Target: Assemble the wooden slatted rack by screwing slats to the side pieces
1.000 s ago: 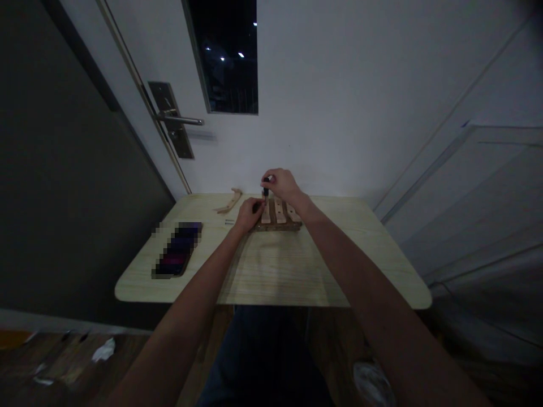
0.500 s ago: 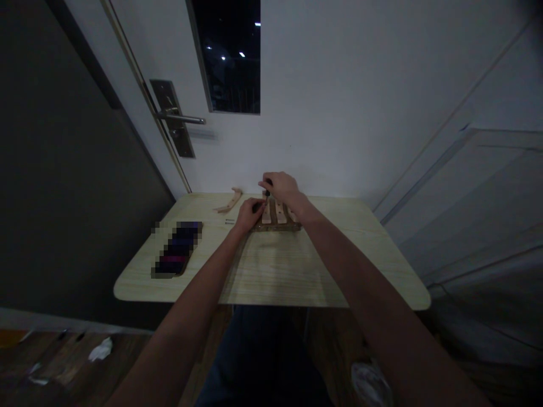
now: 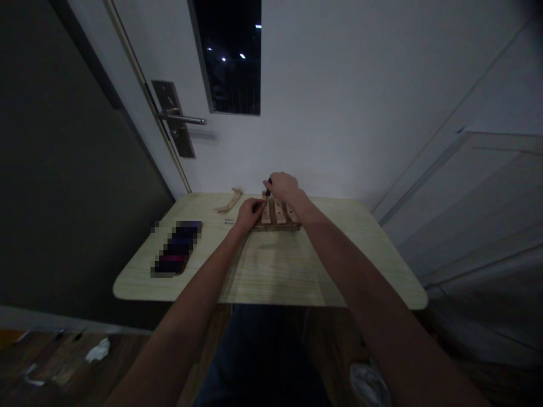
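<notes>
A small wooden slatted piece (image 3: 278,217) lies at the far middle of a pale wooden table (image 3: 271,265). My right hand (image 3: 282,186) is closed round a small dark-handled tool (image 3: 268,194) held upright over the left slat. My left hand (image 3: 248,213) rests against the slatted piece's left end, fingers curled on it. What the fingertips pinch there is too dark to make out.
A curved wooden part (image 3: 229,201) lies at the table's far left, with two small screws (image 3: 229,221) near it. A dark blurred flat object (image 3: 177,249) sits on the left side. A door with a metal handle (image 3: 180,119) stands behind the table.
My right hand with the tool has come down a little towards the slats. My left hand has stayed put.
</notes>
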{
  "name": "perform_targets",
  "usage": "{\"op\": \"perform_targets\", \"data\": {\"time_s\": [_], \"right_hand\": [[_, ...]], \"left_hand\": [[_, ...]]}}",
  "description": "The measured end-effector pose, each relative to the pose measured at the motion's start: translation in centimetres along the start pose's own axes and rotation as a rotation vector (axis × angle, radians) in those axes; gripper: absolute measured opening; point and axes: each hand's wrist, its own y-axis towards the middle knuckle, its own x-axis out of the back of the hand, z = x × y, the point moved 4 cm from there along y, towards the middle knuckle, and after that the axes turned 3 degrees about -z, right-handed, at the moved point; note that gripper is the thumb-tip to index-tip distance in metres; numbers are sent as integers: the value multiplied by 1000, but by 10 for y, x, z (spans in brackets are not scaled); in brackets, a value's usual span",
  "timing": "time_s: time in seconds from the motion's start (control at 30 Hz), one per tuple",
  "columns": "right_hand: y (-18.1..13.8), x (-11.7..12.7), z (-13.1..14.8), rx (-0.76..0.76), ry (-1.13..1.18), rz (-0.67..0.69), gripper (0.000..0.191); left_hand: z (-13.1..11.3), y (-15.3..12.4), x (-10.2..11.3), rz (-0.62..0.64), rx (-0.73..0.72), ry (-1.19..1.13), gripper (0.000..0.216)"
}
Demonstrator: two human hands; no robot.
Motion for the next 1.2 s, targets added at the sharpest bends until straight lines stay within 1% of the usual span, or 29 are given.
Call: {"op": "perform_targets", "data": {"time_s": [0.1, 0.2, 0.33, 0.5, 0.63, 0.83, 0.97, 1.07, 1.2], "right_hand": [[-1, -3, -1, -62, -18, -47, 43], [-4, -4, 1, -72, -10, -70, 46], [-5, -2, 2, -58, 42, -22, 44], [-2, -2, 3, 44, 80, 77, 45], [-2, 3, 8, 96, 42, 56, 43], [-1, 5, 17, 44, -25, 21, 43], [0, 2, 21, 20, 3, 8, 45], [-1, 2, 23, -1, 50, 30, 48], [0, 2, 24, 30, 40, 92, 46]], "left_hand": [[-1, 0, 0, -2, -3, 1, 20], [0, 0, -1, -3, -1, 2, 21], [0, 0, -1, -4, 1, 5, 21], [0, 0, 0, -8, 3, 4, 19], [0, 0, -1, -7, -2, 0, 19], [-1, 0, -1, -15, 0, 4, 18], [-2, 0, 0, -20, 2, 4, 18], [-1, 0, -1, -24, 3, 4, 18], [0, 0, -1, -26, 2, 6, 17]]}}
